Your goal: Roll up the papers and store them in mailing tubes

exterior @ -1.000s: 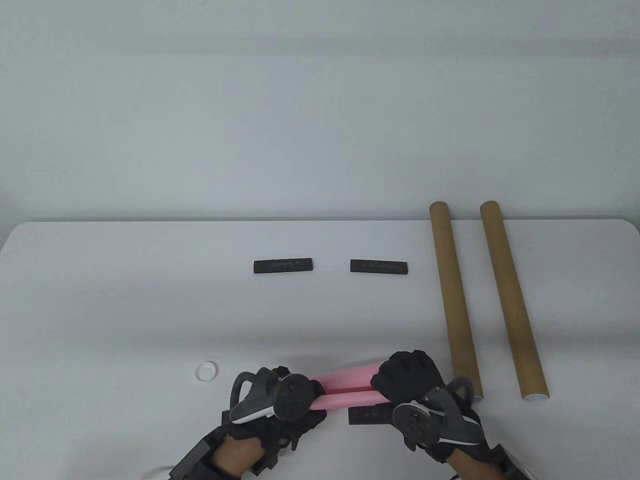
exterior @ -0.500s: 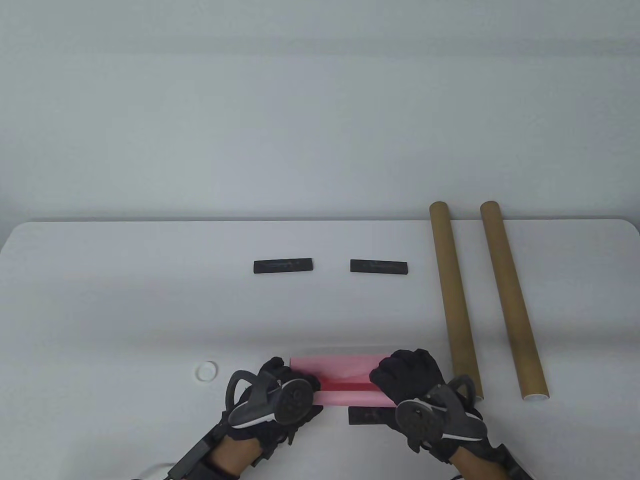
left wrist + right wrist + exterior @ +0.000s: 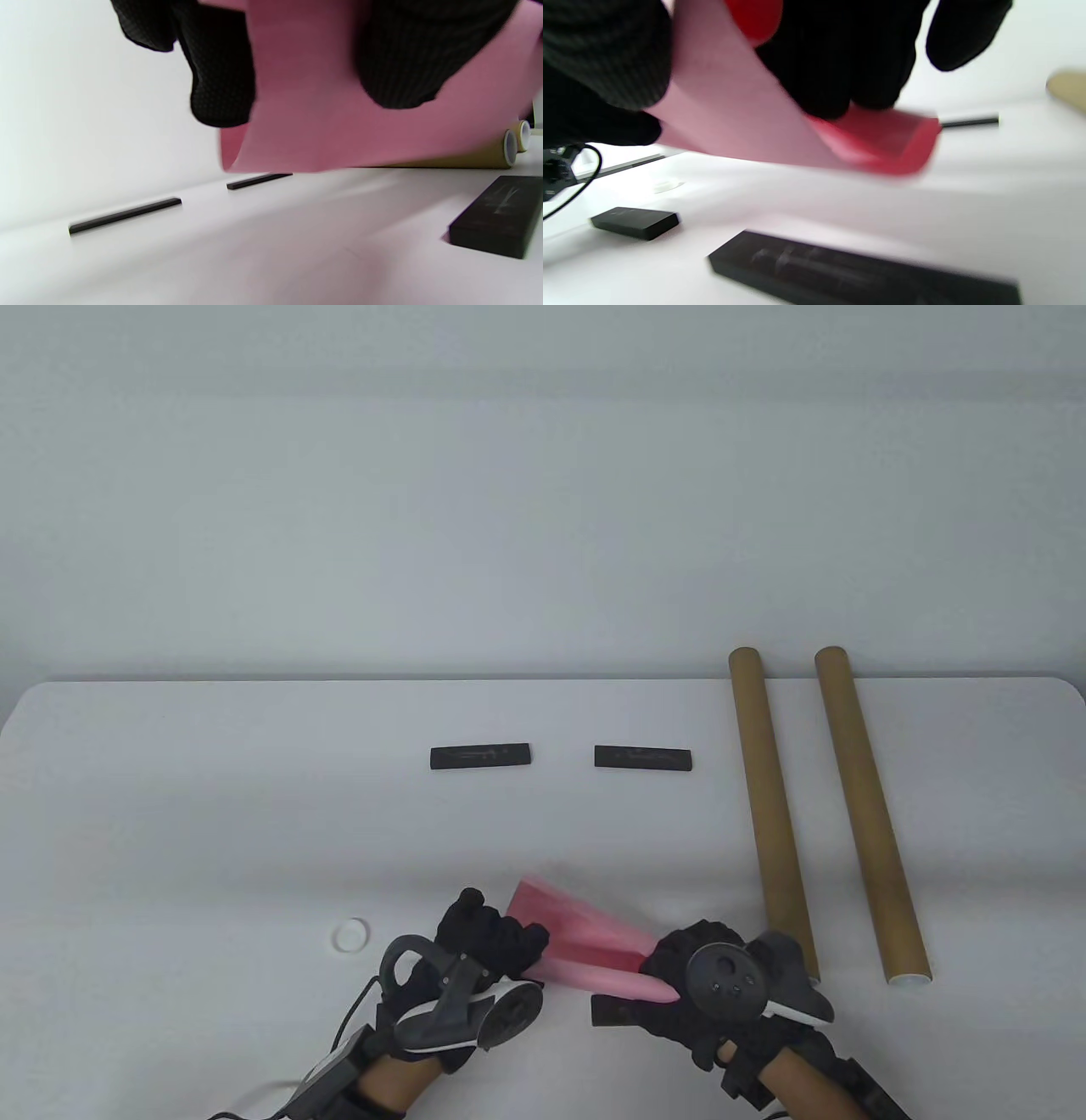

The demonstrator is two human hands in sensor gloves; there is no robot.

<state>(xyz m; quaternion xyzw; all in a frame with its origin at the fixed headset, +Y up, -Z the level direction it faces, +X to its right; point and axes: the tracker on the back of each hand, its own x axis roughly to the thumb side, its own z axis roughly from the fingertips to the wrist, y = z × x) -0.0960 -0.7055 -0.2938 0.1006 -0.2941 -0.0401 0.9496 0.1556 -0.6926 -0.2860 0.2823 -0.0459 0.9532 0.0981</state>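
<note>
A pink paper [image 3: 585, 946] is held between both hands near the table's front edge. It is narrow and rolled at its right end and fans open, blurred, at its left end. My left hand [image 3: 492, 937] pinches the left part between thumb and fingers [image 3: 220, 84], with the sheet [image 3: 322, 127] hanging loose above the table. My right hand [image 3: 679, 967] grips the rolled right end [image 3: 746, 123]. Two brown mailing tubes [image 3: 768, 806] [image 3: 870, 814] lie side by side to the right, running front to back.
Two black bars [image 3: 480, 756] [image 3: 642, 757] lie mid-table. A third black bar [image 3: 615, 1010] lies under the paper by my right hand, and the right wrist view shows another [image 3: 634, 222]. A white ring cap [image 3: 350, 936] lies left of my left hand.
The paper was a tight double roll, then loosened. Now its left end has fanned open and lifted. My right hand has turned so its tracker faces up. My left hand reached farther forward.
</note>
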